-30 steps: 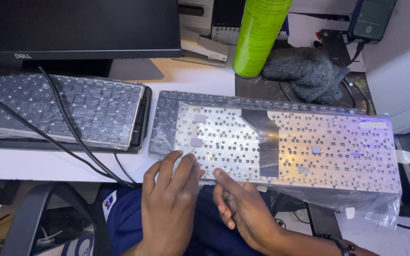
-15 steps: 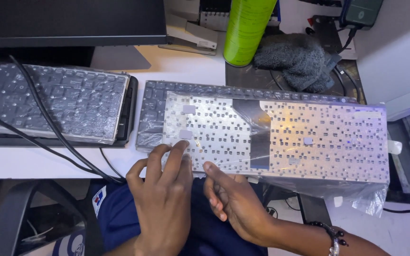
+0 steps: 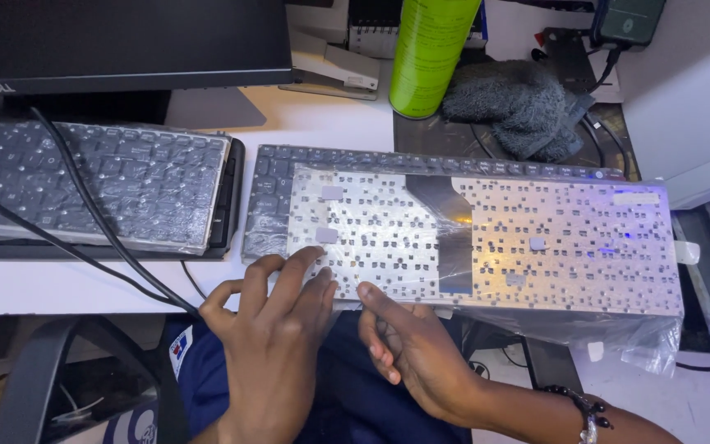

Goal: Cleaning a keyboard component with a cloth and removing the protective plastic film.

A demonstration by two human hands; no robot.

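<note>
2 bare hands work at the near edge of a bagged keyboard part [image 3: 486,238], its silvery perforated back facing up, lying across a dark keyboard [image 3: 269,197] on the white desk [image 3: 84,288]. Left hand [image 3: 277,345] lies flat, fingers spread, tips pressing the plastic wrap. Right hand [image 3: 412,349] is palm-up under the edge, thumb on top, loosely pinching it. Another wrapped keyboard [image 3: 100,181] sits left, by a green bottle [image 3: 431,49].

dark monitor screen [image 3: 125,37] top left | clear plastic bag [image 3: 643,341] lower right
</note>
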